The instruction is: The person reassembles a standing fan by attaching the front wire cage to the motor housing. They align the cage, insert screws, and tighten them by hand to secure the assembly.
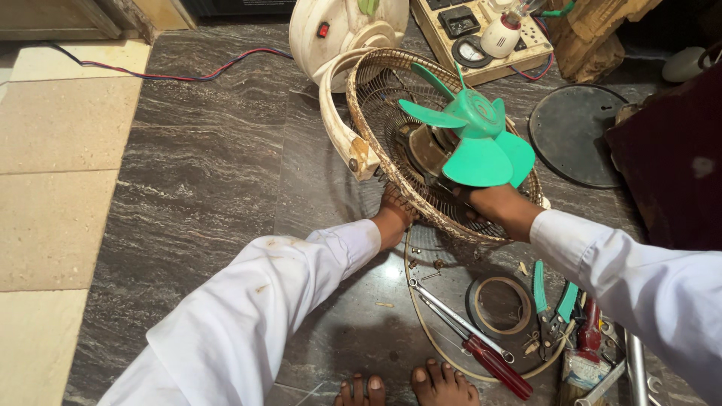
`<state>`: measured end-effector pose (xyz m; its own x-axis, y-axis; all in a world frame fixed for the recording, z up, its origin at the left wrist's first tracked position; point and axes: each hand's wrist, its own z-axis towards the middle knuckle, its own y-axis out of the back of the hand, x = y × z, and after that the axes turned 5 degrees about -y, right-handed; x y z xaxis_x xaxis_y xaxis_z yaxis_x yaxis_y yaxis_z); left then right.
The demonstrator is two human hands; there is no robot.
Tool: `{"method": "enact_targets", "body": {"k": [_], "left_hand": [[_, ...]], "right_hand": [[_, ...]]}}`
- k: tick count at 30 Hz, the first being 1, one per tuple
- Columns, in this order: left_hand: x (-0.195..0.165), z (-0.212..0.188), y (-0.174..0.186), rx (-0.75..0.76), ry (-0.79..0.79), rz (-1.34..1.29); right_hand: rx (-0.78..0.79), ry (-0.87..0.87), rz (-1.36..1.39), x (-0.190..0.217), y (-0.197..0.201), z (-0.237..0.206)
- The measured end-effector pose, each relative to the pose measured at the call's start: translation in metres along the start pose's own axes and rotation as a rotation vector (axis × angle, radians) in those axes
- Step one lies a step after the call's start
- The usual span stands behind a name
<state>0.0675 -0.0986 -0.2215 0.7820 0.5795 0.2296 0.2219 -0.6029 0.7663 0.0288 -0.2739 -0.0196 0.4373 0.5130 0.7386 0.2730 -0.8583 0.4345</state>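
A small fan stands tilted on the dark stone floor, with a rusty wire rear guard (380,90), a cream stand arm (338,124) and a green three-blade propeller (474,139). My left hand (392,218) grips the lower rim of the wire guard from outside. My right hand (492,204) reaches inside the guard under the green blade, near the motor (423,149); its fingers are partly hidden. Both arms wear white sleeves.
On the floor below lie a loose wire ring (412,301), a spanner (451,312), a red-handled screwdriver (496,366), a tape roll (500,304), green-handled pliers (553,297) and small screws. A dark round plate (575,131) lies at right, a test board (481,37) behind. My bare toes (406,387) show at bottom.
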Motion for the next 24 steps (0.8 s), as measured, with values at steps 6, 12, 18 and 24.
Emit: {"method": "enact_targets", "body": {"k": [6,12,18,24], "left_hand": [[0.000,0.000,-0.002,-0.010,0.014,-0.013],[-0.003,-0.011,0.003,-0.046,0.058,-0.046],[-0.010,-0.005,0.006,-0.173,0.181,-0.198],[-0.035,0.000,0.012,-0.345,0.414,-0.124]], "right_hand": [[0.049,0.002,0.011,-0.004,0.003,-0.006],[0.027,-0.047,-0.015,-0.008,0.000,-0.001],[0.059,-0.107,0.064,-0.009,-0.005,0.000],[0.071,-0.128,0.063,-0.007,-0.006,-0.002]]}}
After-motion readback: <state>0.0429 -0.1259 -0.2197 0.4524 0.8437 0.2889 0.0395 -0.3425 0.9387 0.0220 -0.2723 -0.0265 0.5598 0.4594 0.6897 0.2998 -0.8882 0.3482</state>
